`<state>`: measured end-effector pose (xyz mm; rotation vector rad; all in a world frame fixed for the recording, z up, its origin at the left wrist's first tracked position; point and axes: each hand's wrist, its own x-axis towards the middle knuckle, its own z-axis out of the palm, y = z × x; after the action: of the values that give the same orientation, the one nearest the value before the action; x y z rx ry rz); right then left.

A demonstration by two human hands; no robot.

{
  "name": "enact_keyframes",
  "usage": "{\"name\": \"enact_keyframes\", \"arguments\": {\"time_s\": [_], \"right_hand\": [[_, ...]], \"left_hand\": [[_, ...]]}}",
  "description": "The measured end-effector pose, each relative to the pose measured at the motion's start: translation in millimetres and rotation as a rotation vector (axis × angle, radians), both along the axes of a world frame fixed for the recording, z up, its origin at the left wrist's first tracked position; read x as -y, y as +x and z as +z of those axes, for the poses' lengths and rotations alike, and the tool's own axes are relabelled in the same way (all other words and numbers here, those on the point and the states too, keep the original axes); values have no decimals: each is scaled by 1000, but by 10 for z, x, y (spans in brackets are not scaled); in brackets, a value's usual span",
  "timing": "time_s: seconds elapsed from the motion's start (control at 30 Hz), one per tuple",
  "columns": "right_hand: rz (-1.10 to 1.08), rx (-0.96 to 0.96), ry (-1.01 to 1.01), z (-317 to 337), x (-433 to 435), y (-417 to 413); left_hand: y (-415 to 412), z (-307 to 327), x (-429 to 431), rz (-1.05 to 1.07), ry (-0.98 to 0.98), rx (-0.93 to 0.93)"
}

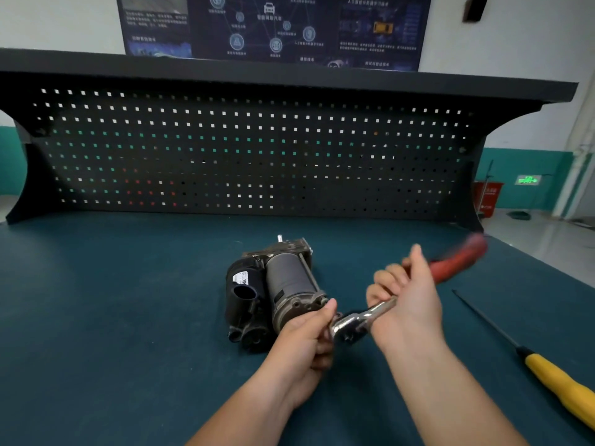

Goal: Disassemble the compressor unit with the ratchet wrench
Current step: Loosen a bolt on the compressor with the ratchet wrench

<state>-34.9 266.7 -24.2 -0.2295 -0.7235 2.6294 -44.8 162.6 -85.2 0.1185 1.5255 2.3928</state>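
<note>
1. Head view, grip: I see the right hand (409, 297) clenched round the chrome shank of the ratchet wrench (354, 320), just below its red handle. The handle sticks out past the fingers, up and to the right, and is motion-blurred.
2. The left hand (309, 336) has its fingers curled at the wrench head, grasping it. Its thumb tip lies against the near end flange of the compressor unit (277, 291).
3. Position: the compressor unit lies on its side near the middle of the bench top (128, 300), directly left of both hands. The wrench head sits at the unit's near right corner. I cannot tell whether it is seated on a fastener.
4. Appearance: the unit has a grey cylindrical motor body with a long through-bolt along its right side. A black plastic housing with a round port and a white label sits on its left. A metal block with a short upright stud is at the far end.
5. Clearance: open bench surface lies left of and in front of the unit. The pegboard panel (225, 149) closes the far edge, well apart from the unit. A yellow-handled screwdriver (560, 381) lies to the right, near the bench's right edge and apart from the right forearm.
</note>
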Motion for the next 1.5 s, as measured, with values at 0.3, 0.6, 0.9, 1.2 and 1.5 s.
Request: {"name": "enact_keyframes", "arguments": {"time_s": [0.3, 0.6, 0.9, 1.2, 1.5], "right_hand": [[-30, -268, 492, -28, 95, 23], [40, -253, 609, -22, 169, 102], [55, -133, 297, -12, -39, -24], [27, -290, 1016, -60, 278, 179], [60, 28, -9, -59, -111, -115]], "left_hand": [[-25, -44, 13, -7, -133, -18], [20, -18, -14, 7, -188, -125], [25, -13, -6, -64, -81, -73], [15, -72, -16, 76, -310, -225], [30, -27, -42, 18, -98, -105]]}}
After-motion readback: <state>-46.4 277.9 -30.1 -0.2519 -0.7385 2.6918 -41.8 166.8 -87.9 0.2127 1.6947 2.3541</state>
